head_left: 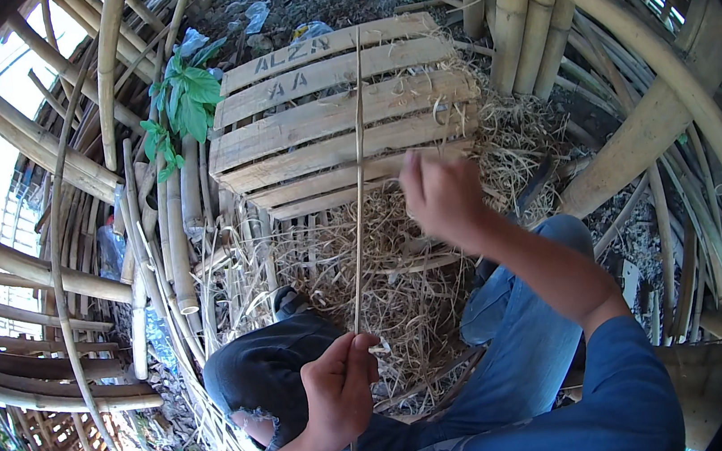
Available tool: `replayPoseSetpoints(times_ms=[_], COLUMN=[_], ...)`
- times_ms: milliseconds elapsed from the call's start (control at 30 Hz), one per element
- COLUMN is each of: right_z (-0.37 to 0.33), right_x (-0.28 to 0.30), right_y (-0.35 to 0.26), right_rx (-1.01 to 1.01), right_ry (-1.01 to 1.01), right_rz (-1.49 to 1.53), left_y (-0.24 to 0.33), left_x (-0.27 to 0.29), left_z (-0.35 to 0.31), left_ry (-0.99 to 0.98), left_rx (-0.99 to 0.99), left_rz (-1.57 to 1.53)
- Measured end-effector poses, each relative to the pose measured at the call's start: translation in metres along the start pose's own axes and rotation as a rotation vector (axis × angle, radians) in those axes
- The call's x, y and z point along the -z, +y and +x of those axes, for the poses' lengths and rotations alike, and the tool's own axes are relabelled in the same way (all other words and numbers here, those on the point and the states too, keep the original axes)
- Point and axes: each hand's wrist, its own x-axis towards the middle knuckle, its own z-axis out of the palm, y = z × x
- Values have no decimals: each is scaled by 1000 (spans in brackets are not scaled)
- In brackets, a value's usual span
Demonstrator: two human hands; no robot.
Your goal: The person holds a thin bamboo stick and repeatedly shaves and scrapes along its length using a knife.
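Note:
A long thin bamboo strip (360,185) runs from the far end of a slatted wooden crate (307,155) down past my lap. My left hand (338,390) is closed around its lower part, thumb and fingers pinched together. A small pale scrap (380,347) shows beside those fingertips. To the right of the strip, my right hand (446,197) is raised near the crate's near right corner, apart from the strip. Its fingers look curled in and are smeared by motion, so whatever they hold, if anything, does not show.
Curled bamboo shavings (406,297) cover the ground between my bent legs and around the crate. Bamboo poles (525,16) stand at the far right, and more poles (178,239) lie along the left. A green leafy plant (188,98) grows beside the crate.

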Motion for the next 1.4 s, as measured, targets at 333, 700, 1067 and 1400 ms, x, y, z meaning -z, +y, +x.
replayPoseSetpoints(times_ms=[333, 700, 1067, 1400], right_z=[-17, -18, -12, -11], right_x=[-3, 3, -3, 0], right_y=[-25, -36, -19, -18], right_rx=[87, 136, 43, -40], right_ry=[-82, -79, -88, -72], right_rz=[242, 231, 276, 231], left_y=[9, 13, 21, 13], left_x=[2, 14, 19, 23], left_z=[0, 4, 9, 9], left_ry=[-63, -146, -253, -382], left_rx=[129, 317, 409, 464], left_rz=[-131, -354, -621, -839])
